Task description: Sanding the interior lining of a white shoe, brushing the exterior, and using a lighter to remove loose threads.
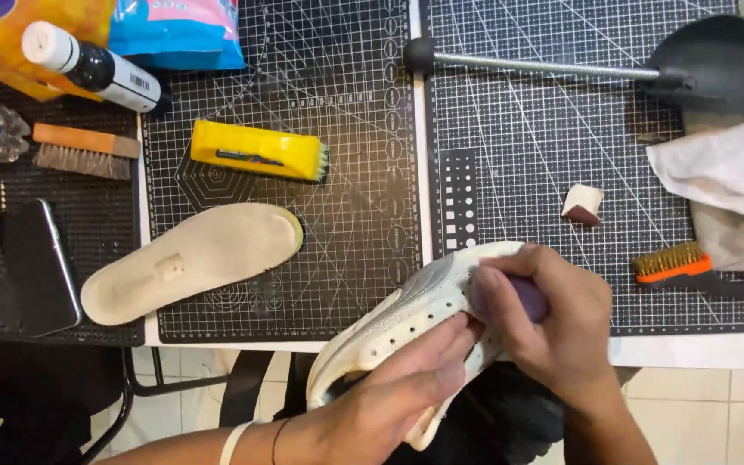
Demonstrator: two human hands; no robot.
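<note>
Two cutting mats (363,284) cover the table, and I read them from the left edge. Off the mats at the far left I see a dark phone (36,267), a wooden brush (83,151) and a black bottle with a white cap (96,67). On the left mat lie a pale insole (191,258) near its front edge and a yellow brush (260,151) toward the middle. At the front edge, where the mats meet, my left hand (398,387) is closed around a white shoe (406,319), fingers pressed on its perforated upper, the heel hanging off the table. My right hand (553,327) is curled tight on a small purple block (518,297) that touches the shoe's toe. On the right mat sit a small white and brown block (583,204), an orange-handled wire brush (678,267) and a white cloth (725,168) at the right edge.
</note>
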